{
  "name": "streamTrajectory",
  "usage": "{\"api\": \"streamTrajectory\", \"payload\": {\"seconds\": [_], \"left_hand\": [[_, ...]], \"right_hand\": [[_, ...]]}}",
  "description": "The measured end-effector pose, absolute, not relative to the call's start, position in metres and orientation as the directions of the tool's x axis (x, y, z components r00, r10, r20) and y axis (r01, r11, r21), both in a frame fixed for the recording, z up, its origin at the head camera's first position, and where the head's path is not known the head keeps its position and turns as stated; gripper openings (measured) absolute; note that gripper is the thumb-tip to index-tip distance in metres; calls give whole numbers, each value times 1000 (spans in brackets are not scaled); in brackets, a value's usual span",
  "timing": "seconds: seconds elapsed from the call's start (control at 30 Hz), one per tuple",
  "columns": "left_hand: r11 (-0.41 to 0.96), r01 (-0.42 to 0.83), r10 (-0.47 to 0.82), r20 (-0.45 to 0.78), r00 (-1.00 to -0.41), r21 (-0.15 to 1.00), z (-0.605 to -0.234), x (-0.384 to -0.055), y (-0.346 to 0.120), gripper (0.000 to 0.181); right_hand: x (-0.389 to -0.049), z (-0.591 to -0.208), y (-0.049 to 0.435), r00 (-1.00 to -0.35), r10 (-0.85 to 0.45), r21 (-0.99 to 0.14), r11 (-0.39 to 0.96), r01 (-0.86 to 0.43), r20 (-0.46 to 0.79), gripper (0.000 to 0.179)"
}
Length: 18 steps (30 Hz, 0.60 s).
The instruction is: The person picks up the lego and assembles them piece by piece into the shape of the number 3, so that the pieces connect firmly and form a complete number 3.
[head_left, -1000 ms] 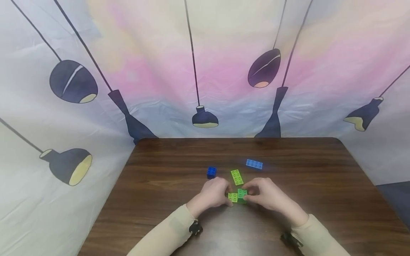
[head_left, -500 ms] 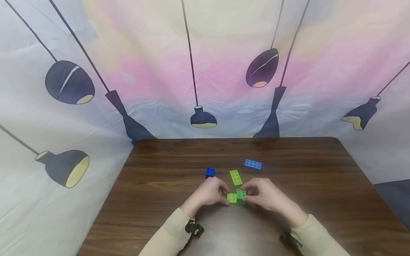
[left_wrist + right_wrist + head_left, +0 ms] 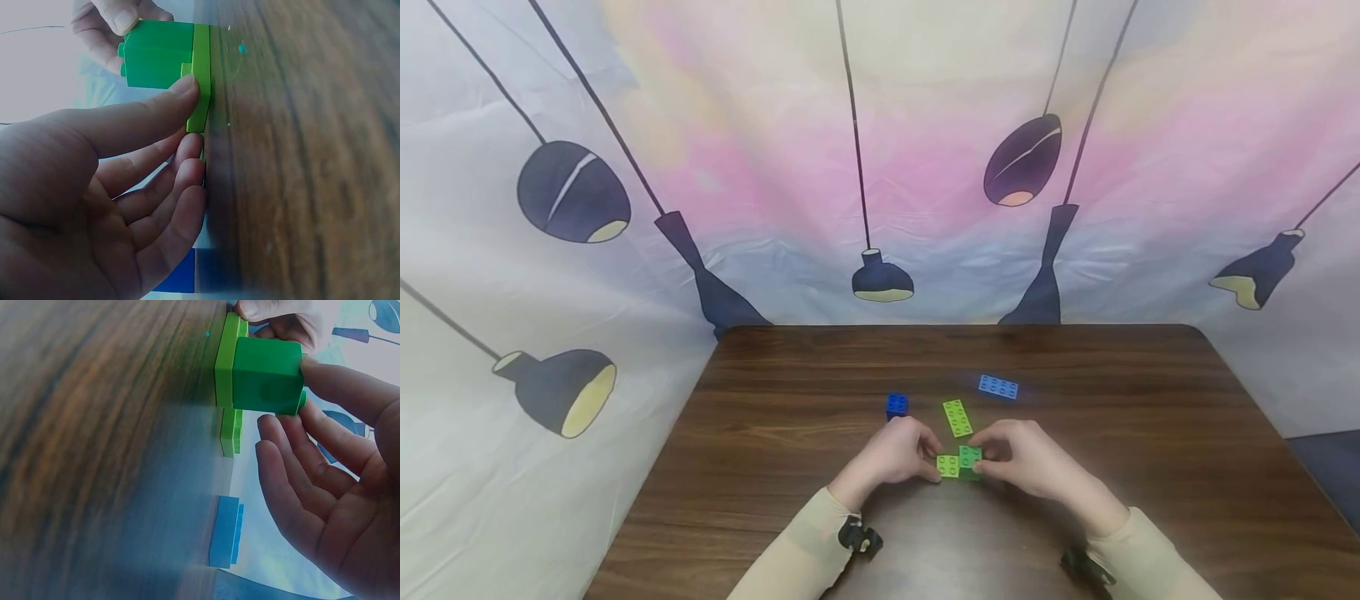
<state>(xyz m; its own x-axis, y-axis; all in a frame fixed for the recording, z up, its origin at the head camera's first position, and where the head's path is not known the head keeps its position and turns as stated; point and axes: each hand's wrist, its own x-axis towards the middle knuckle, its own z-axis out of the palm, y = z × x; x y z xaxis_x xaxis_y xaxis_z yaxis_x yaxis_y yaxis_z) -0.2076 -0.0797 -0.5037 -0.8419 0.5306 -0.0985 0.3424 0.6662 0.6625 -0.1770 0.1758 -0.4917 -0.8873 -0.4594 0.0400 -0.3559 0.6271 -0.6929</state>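
Note:
A green block point(image 3: 970, 456) stands on the right half of a flat lime-green building brick point(image 3: 947, 467), leaving studs showing on the left half. At the lime brick's left end, my left hand point(image 3: 897, 452) pinches it; the left wrist view shows the thumb point(image 3: 147, 122) on its edge and the fingers curled close to the table. My right hand point(image 3: 1028, 457) holds the green block between thumb and forefinger. In the right wrist view its fingertips are at the block's studded top point(image 3: 302, 400), the other fingers loosely bent.
Beyond the hands lie a second flat lime brick point(image 3: 957, 418) and, farther right, a light blue flat brick point(image 3: 998, 387). A dark blue block point(image 3: 897, 405) stands just past my left hand. The wooden table point(image 3: 820, 358) ends at a printed cloth backdrop point(image 3: 940, 200).
The head view has shifted slightly. My left forearm has swung a little to the right, while both hands stay at the stacked green bricks.

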Motion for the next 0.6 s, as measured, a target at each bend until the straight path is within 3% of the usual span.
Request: {"api": "streamTrajectory", "payload": {"seconds": [0.6], "left_hand": [[700, 317, 494, -114, -862, 640, -501, -204, -78, 25]], "right_hand": [[-176, -491, 175, -893, -450, -689, 640, -341, 23, 27]]}}
